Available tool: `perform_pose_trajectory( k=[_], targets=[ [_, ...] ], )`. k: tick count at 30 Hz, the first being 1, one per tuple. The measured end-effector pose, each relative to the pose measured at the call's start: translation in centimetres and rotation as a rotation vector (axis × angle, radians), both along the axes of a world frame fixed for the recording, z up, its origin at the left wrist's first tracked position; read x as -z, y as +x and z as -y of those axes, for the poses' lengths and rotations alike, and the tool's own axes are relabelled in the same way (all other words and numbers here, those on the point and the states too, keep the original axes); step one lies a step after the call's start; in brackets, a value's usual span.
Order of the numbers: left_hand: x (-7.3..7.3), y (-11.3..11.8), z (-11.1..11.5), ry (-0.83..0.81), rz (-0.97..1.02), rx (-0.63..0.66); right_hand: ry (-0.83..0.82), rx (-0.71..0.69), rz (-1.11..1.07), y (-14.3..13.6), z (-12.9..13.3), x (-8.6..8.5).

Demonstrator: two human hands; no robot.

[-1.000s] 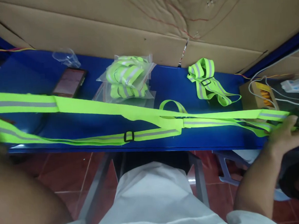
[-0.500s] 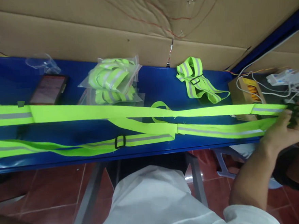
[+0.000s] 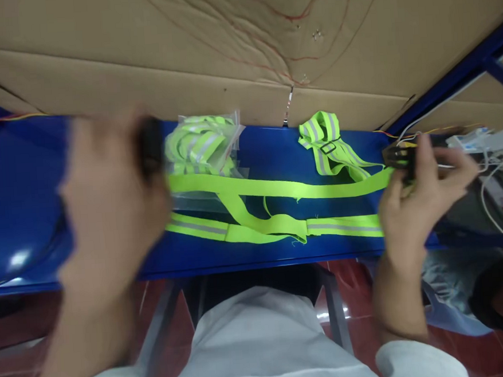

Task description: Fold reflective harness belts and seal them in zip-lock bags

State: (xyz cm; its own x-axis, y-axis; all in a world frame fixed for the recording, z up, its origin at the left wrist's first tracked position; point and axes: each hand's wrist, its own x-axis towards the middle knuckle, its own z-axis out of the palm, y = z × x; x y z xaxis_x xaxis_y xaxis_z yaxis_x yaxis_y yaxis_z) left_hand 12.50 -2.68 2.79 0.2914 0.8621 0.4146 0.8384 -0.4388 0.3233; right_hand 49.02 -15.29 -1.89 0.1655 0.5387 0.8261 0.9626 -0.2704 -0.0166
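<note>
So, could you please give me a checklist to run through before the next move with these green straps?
1. Right hand holding the black buckle piece: ok.
2. Left hand gripping the dark piece securely: cannot tell, blurred.
3. Upper strap clear of the bagged straps in view: not ok, it crosses in front.
4. Lower strap free of loose threads: not ok.

Blue table (image 3: 14, 193), cardboard panel (image 3: 98, 90), white cables (image 3: 495, 154), red tiled floor (image 3: 178, 334)
</note>
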Motion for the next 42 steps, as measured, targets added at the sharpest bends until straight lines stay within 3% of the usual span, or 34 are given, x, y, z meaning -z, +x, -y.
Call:
perform_pose_trajectory(
  k=[5, 7, 10, 14, 19, 27, 31, 36, 39, 42],
  targets=[
    [5.3, 4.4, 4.4, 0.081, -0.229, 0.171, -0.053, -0.24, -0.226, -11.3, -1.0, 4.0],
    [6.7, 5.6, 5.8, 0.106, -0.237, 0.216, -0.091, -0.316, -0.273, -13.9, -0.9, 5.0],
    [7.5, 6.2, 6.9, 0.094, -0.218, 0.248, -0.105, -0.357, -0.298, -15.7, -0.8, 5.4],
    [7.6, 5.7, 6.9, 0.075, -0.189, 0.249, -0.121, -0.407, -0.288, -16.1, -0.8, 5.2],
    [7.8, 5.4, 6.9, 0.103, -0.134, 0.219, -0.078, -0.357, -0.284, -16.0, -0.7, 4.9],
    [7.8, 5.9, 7.4, 0.175, -0.098, 0.244, -0.248, -0.522, -0.235, -17.3, -0.2, 4.9],
    [7.9, 5.0, 6.4, 0.142, 0.005, 0.305, -0.391, -0.688, -0.397, -15.7, 0.6, 4.7],
    [7.0, 3.7, 6.1, 0.049, 0.249, 0.347, -0.547, -0.769, -0.596, -13.5, 0.9, 3.4],
    [6.3, 3.1, 6.4, -0.04, 0.301, 0.478, -0.549, -0.864, -0.597, -12.9, 0.5, 3.1],
    [6.5, 2.1, 6.3, -0.271, 0.518, 0.682, -0.456, -0.873, -0.728, -12.4, 0.5, 3.1]
  ],
)
